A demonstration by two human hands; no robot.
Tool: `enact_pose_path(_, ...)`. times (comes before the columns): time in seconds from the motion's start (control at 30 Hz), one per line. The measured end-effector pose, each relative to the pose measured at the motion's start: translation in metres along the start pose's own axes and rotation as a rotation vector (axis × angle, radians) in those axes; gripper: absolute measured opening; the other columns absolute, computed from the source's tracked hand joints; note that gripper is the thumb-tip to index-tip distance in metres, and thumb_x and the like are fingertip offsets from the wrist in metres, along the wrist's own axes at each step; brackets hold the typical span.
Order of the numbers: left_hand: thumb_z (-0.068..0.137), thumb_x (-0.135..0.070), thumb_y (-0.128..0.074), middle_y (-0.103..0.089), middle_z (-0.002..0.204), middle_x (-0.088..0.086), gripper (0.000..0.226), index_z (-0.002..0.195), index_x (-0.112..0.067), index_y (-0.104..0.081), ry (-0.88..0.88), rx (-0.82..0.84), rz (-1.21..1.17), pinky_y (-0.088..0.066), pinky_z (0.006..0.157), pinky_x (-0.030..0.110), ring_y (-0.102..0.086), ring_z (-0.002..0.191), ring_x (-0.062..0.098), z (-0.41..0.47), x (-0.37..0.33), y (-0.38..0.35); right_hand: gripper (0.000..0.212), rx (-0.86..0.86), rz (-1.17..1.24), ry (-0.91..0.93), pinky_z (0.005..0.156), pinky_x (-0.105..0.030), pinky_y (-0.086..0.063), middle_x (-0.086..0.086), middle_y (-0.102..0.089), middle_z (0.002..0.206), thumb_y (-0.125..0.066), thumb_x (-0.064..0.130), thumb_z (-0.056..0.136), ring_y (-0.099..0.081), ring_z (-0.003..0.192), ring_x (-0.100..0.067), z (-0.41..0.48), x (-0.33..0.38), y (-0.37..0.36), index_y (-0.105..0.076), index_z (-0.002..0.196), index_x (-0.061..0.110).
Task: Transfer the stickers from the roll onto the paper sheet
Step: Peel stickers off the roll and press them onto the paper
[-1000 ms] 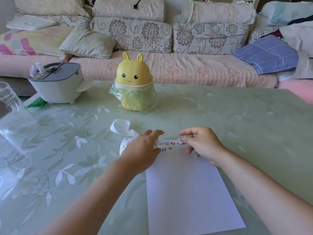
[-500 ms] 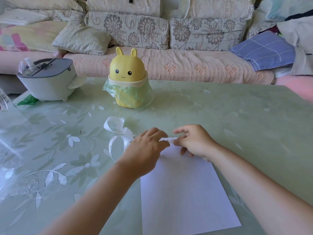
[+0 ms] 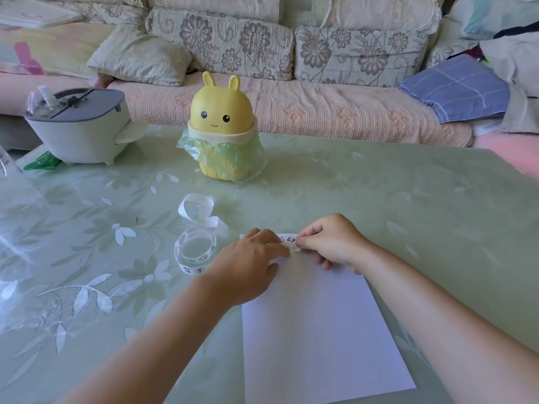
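A white paper sheet [image 3: 318, 330] lies on the green glass table in front of me. A strip of small cartoon stickers [image 3: 288, 239] runs across its far edge and trails left into a curled roll [image 3: 194, 251] on the table. My left hand [image 3: 248, 266] rests on the strip with its fingers extended, pressing it down at the sheet's top left corner. My right hand [image 3: 332, 242] pinches the strip's free end between thumb and curled fingers at the sheet's far edge. Part of the strip is hidden under my left fingers.
A yellow bunny-shaped bin [image 3: 223, 126] with a green plastic liner stands behind the roll. A grey-lidded white container [image 3: 77, 126] sits at the back left. A sofa with cushions [image 3: 262, 48] runs behind the table [image 3: 408, 199].
Both hands have drawn closer together over the sheet's far edge, so less of the strip shows between them. The roll has curled into a ring to the left.
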State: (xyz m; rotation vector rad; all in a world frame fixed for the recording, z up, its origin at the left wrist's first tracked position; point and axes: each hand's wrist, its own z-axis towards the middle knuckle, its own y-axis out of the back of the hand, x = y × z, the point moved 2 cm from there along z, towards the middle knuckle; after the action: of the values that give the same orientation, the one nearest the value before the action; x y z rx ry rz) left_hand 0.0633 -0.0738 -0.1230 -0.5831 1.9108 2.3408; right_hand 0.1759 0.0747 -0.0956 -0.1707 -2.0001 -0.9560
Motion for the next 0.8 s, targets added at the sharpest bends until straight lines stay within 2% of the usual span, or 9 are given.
enact_pose_path(0.17, 0.094, -0.027, -0.053, -0.049, 0.134, -0.012, 0.036, 0.126, -0.040, -0.060, -0.002, 0.005, -0.042, -0.049, 0.092, 0.038, -0.041, 0.124, 0.011, 0.000, 0.005, -0.003, 0.005, -0.025, -0.027, -0.025, 0.047, -0.024, -0.047, -0.011, -0.076, 0.085, -0.073, 0.020, 0.078, -0.055, 0.051, -0.017, 0.003, -0.002, 0.000, -0.076, 0.079, 0.016)
enact_pose_path(0.33, 0.093, -0.027, -0.052, -0.048, 0.134, -0.014, 0.037, 0.126, -0.042, -0.059, 0.018, 0.025, -0.050, -0.048, 0.094, 0.039, -0.039, 0.125, 0.010, 0.001, 0.005, -0.003, 0.005, -0.038, -0.066, -0.019, 0.047, -0.025, -0.047, -0.004, -0.069, 0.069, -0.073, 0.019, 0.077, -0.054, 0.050, -0.019, 0.005, -0.001, -0.002, -0.075, 0.075, 0.016)
enact_pose_path(0.53, 0.092, -0.026, -0.049, -0.046, 0.131, -0.015, 0.041, 0.131, -0.039, -0.053, 0.032, 0.024, 0.009, -0.049, 0.090, 0.036, -0.038, 0.124, 0.010, 0.000, 0.000, -0.002, 0.009, -0.070, -0.168, 0.004, 0.048, -0.027, -0.049, -0.008, -0.065, 0.061, -0.067, 0.018, 0.077, -0.054, 0.046, -0.022, 0.007, 0.000, -0.007, -0.074, 0.072, 0.017)
enact_pose_path(0.7, 0.092, -0.024, -0.043, -0.044, 0.131, -0.011, 0.048, 0.136, -0.041, -0.047, 0.020, 0.000, 0.095, -0.043, 0.086, 0.028, -0.040, 0.122, 0.013, -0.001, -0.008, -0.003, 0.010, -0.123, -0.284, 0.007, 0.043, -0.020, -0.043, -0.001, -0.060, 0.052, -0.065, 0.017, 0.075, -0.050, 0.038, -0.021, 0.009, 0.004, -0.011, -0.072, 0.070, 0.021)
enact_pose_path(0.8, 0.091, -0.024, -0.041, -0.044, 0.130, -0.008, 0.049, 0.137, -0.038, -0.047, 0.014, -0.012, 0.135, -0.038, 0.084, 0.026, -0.041, 0.120, 0.015, -0.001, -0.013, -0.005, 0.007, -0.172, -0.390, 0.034, 0.052, -0.021, -0.045, 0.008, -0.064, 0.063, -0.070, 0.024, 0.078, -0.060, 0.054, -0.017, 0.011, 0.006, -0.011, -0.074, 0.073, 0.026)
